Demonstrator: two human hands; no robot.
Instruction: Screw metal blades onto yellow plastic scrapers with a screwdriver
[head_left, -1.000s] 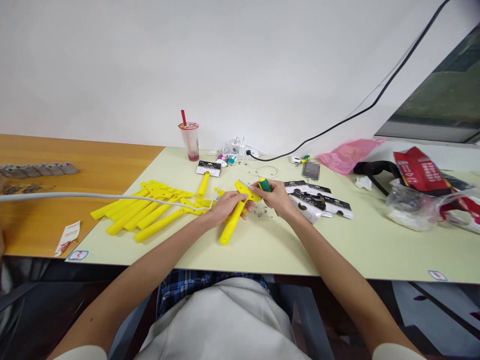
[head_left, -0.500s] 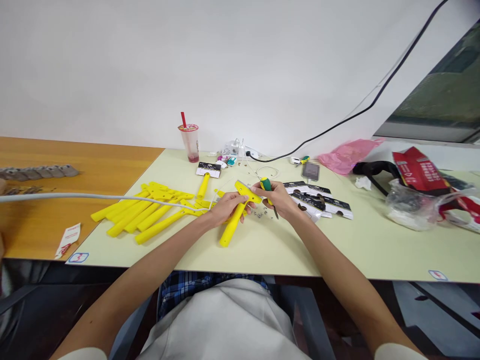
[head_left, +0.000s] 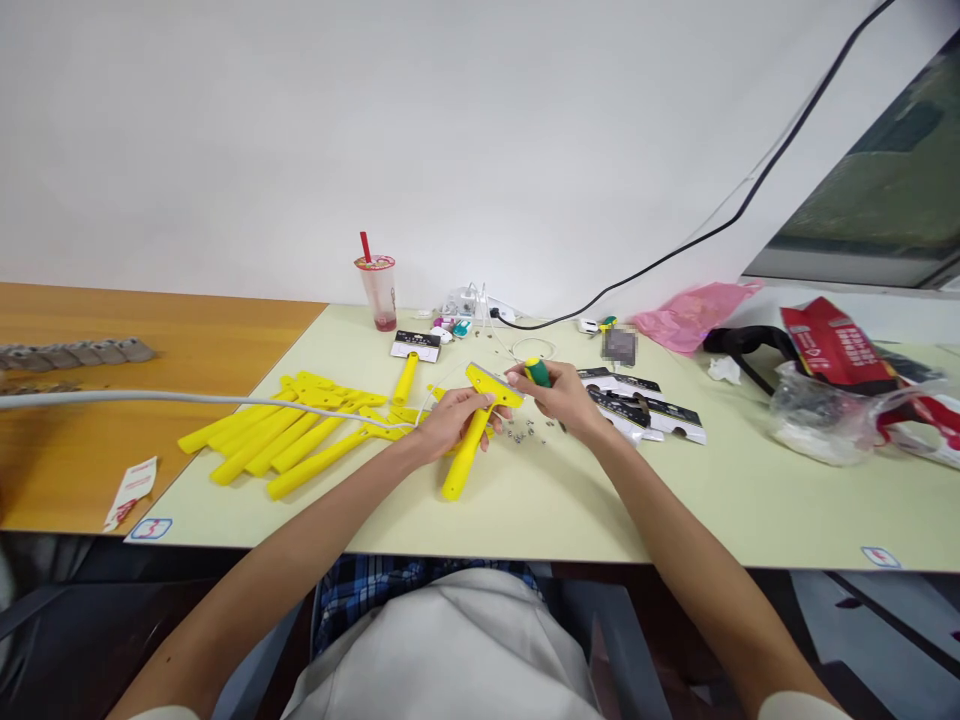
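My left hand [head_left: 454, 422] is closed around the neck of a yellow scraper [head_left: 466, 462], whose handle points down toward the table's front edge. A thin metal strip runs along the scraper's wide head. In my right hand [head_left: 564, 398] is a screwdriver [head_left: 538, 372] with a green and yellow handle; its shaft is mostly hidden by the hand. The right fingertips are close to the right end of the scraper head, and I cannot tell whether they touch it. Small metal screws [head_left: 525, 432] lie scattered on the table beneath. Several yellow scraper handles [head_left: 300, 425] are piled to the left.
Black and white packaging cards [head_left: 679, 418] lie right of my hands. A yellow scraper with a card-covered head [head_left: 406, 375] lies behind. A drink cup [head_left: 381, 295], a power strip [head_left: 480, 302] and a pink bag [head_left: 694, 315] stand along the wall. A pale cable [head_left: 210, 400] crosses the left side.
The screwdriver has turned in my right hand, so its shaft shows less than before. My left hand still holds the scraper in nearly the same place. The view has shifted slightly.
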